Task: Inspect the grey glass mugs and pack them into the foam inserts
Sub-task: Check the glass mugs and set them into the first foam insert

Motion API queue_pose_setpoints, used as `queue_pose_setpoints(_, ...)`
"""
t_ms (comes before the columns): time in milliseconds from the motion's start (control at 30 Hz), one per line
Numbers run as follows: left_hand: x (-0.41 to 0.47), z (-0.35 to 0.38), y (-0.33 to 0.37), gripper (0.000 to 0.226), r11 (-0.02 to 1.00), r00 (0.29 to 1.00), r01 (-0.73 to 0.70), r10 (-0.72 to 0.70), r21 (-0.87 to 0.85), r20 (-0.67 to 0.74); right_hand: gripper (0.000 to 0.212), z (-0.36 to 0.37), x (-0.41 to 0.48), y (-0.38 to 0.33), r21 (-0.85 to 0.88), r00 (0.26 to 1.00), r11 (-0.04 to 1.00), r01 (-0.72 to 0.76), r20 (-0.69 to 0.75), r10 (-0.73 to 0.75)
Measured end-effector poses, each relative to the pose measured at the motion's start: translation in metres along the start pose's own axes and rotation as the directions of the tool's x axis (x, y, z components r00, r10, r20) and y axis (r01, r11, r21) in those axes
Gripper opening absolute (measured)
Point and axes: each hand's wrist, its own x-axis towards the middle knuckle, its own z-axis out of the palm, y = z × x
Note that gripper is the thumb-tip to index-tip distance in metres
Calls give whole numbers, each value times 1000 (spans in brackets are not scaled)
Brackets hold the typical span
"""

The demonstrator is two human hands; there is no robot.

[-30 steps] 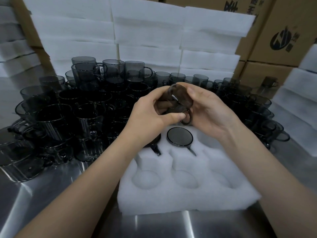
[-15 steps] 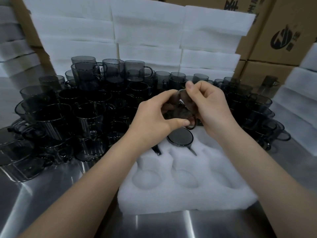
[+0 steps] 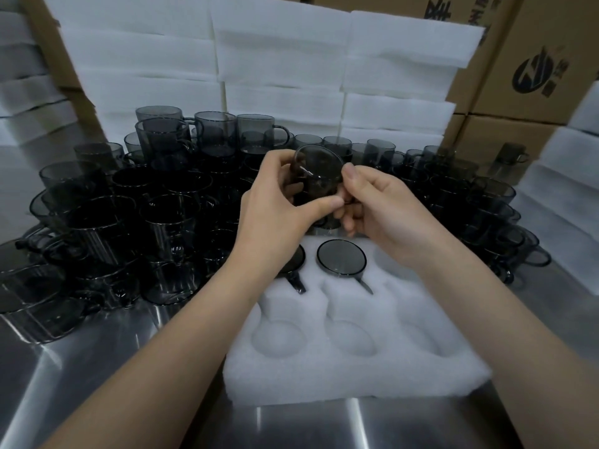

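Observation:
A grey glass mug (image 3: 319, 176) is held up between both hands above the white foam insert (image 3: 353, 364). My left hand (image 3: 275, 209) grips its side, thumb across the front. My right hand (image 3: 377, 205) pinches the rim and the handle side. Two mugs sit upside down in the insert's back row: one in the middle pocket (image 3: 340, 257), one (image 3: 293, 262) partly hidden under my left wrist. The back right pocket and the three front pockets hold nothing.
A dense cluster of grey glass mugs (image 3: 136, 215) covers the steel table (image 3: 81, 384) to the left, behind and to the right of the insert. Stacked white foam sheets (image 3: 278, 59) and cardboard boxes (image 3: 531, 59) stand at the back.
The mug has been turned in my hands and lifted a little, its round rim now facing up and towards me. My right fingers have shifted onto the rim.

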Motion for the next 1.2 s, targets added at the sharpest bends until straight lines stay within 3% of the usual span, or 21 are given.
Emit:
queue_pose_setpoints(133, 0, 1, 2, 48, 998, 999, 13, -10, -61, 51, 31, -2, 1, 0, 127, 1000, 992, -9, 28, 5)
queue_pose_setpoints(267, -2, -1, 3, 27, 997, 1000, 17, -17, -73, -1, 25, 1, -2, -2, 228, 992, 971, 72, 86, -93)
queue_pose_setpoints(333, -1, -1, 4, 31, 992, 997, 81, -81, -97, 9, 21, 4, -4, -3, 219, 981, 965, 142, 100, -166)
queue_pose_setpoints(533, 1, -2, 7, 56, 972, 984, 173, -163, -158, 75, 20, 8, -8, -10, -72, 947, 945, 320, 26, -319)
queue_pose_setpoints(633, 1, -1, 5, 53, 974, 984, 166, -152, -157, 93, 24, 7, -7, -12, -195, 919, 906, 375, -46, -391)
queue_pose_setpoints(700, 0, 1, 5, 45, 977, 986, 145, -130, -153, 106, 31, 6, -5, -12, -205, 926, 912, 354, -59, -373)
queue_pose_setpoints(833, -2, 2, 4, 50, 987, 992, 67, -51, -147, 113, 44, 3, -2, -11, -104, 970, 966, 235, -30, -239)
queue_pose_setpoints(1033, -3, 2, 3, 36, 995, 992, -97, 94, 37, 85, 71, 2, -2, -7, -201, 987, 979, 41, -143, -71)
queue_pose_setpoints(1133, -1, 1, 3, 50, 999, 999, -38, 39, -30, 11, 62, 6, -1, -4, 25, 996, 999, 36, -79, -34)
queue_pose_setpoints(1200, 1, 0, 3, 46, 991, 1000, 15, -16, -132, -9, 47, 4, 0, -4, 147, 992, 984, 103, -85, -91)
